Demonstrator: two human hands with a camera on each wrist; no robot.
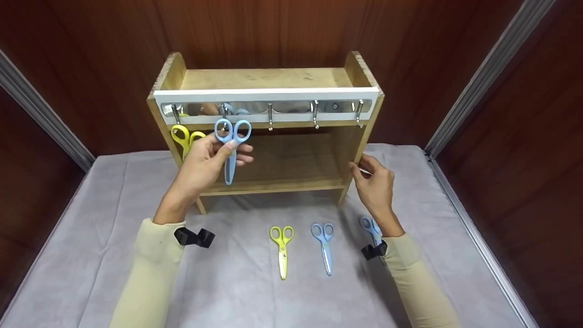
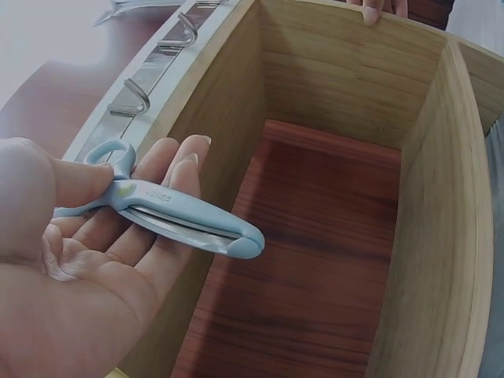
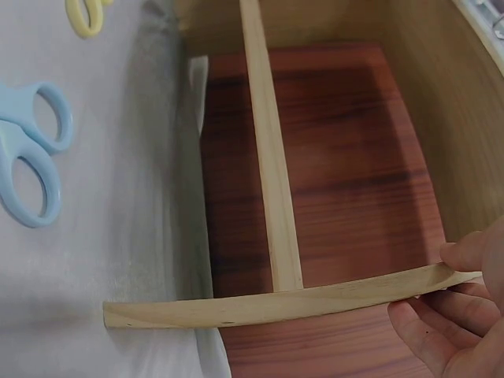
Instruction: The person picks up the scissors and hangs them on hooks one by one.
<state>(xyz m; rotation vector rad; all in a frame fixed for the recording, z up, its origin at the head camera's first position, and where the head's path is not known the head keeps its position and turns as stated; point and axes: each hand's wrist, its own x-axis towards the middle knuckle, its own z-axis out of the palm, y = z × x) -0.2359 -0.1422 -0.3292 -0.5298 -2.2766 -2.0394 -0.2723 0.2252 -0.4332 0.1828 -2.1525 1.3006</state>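
My left hand (image 1: 202,159) pinches a pair of light blue scissors (image 1: 230,167) between thumb and fingers, handles up and blades down. Their loops lie at the second hook (image 1: 223,109) of the rail; whether the hook passes through a loop I cannot tell. From the leftmost hook hang yellow scissors (image 1: 181,135), partly behind that hand. My right hand (image 1: 377,186) grips the front edge of the right side panel of the wooden shelf (image 1: 272,187), thumb on one face and fingers on the other, as the right wrist view shows (image 3: 461,319).
Yellow scissors (image 1: 283,250) and blue scissors (image 1: 325,248) lie on the grey cloth (image 1: 237,282) before the shelf. More blue scissors (image 1: 371,225) lie partly under the right wrist. Several metal hooks (image 1: 270,116) line the white rail (image 1: 273,94). Brown panels stand around.
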